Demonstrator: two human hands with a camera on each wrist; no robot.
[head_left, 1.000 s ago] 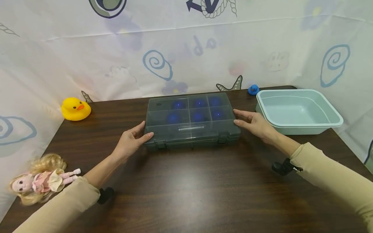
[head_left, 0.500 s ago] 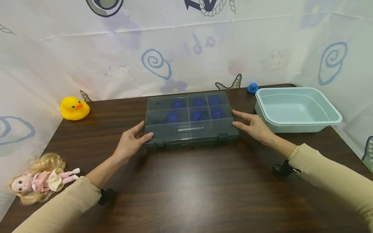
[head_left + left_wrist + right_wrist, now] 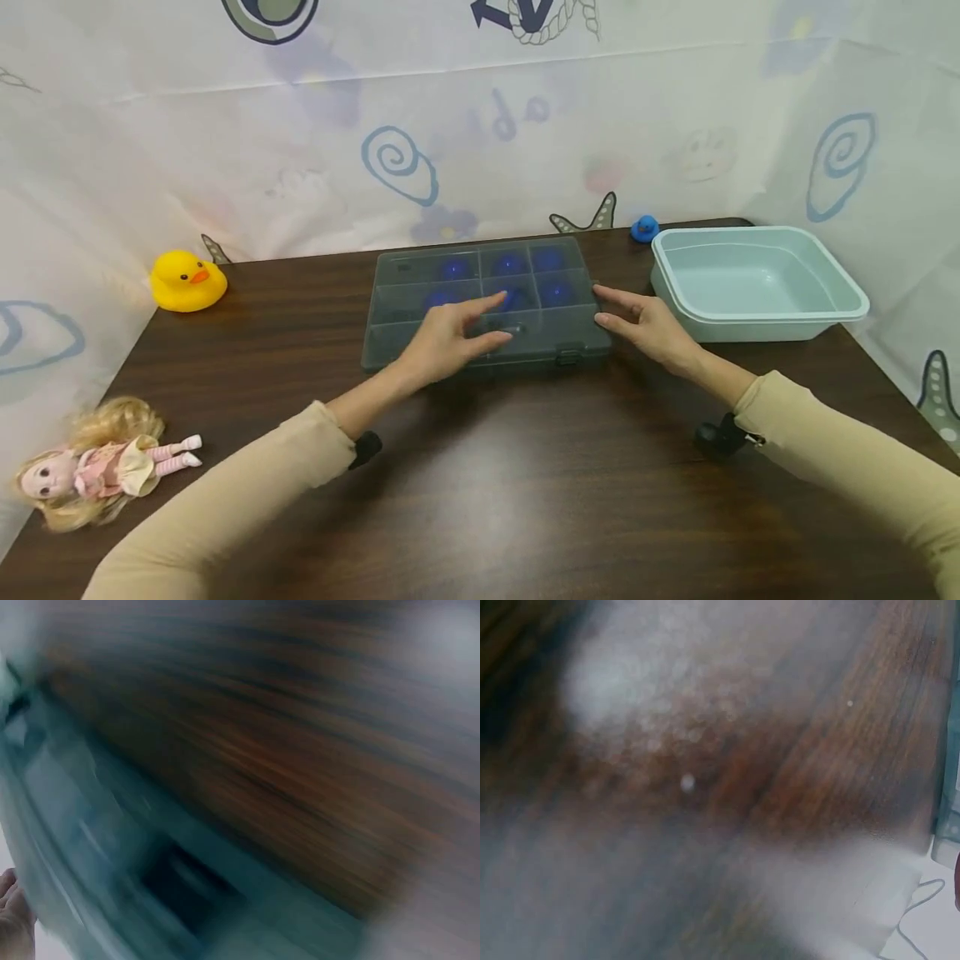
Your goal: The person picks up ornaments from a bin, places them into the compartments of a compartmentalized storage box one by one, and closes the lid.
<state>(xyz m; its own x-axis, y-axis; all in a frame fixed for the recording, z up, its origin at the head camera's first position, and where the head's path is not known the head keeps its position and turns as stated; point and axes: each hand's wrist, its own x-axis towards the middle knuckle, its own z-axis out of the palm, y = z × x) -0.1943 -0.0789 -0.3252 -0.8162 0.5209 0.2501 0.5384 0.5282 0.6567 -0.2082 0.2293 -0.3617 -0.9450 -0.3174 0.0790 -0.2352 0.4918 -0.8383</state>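
A translucent dark grey compartment box (image 3: 555, 329) lies at the back middle of the table in the head view, lid down. Through the lid show several round blue things (image 3: 547, 260) in its compartments. My left hand (image 3: 442, 337) is over the front of the lid, thumb and index finger stretched out and apart around the handle area, hiding the left latch. At the box's right side is my right hand (image 3: 652, 329), its index finger and thumb tips right at the edge. In the blurred left wrist view the box's front side (image 3: 180, 877) shows with a dark latch.
A pale green basin (image 3: 757, 329) stands right of the box, close behind my right hand. A small blue duck (image 3: 645, 229) is at the back edge, a yellow duck (image 3: 187, 282) at the back left. A doll (image 3: 112, 467) lies at the left edge. A patterned curtain (image 3: 300, 150) hangs behind.
My left hand has left the box's left side and moved right, over the lid's front. My right hand stays at the right edge. The box has hardly moved.
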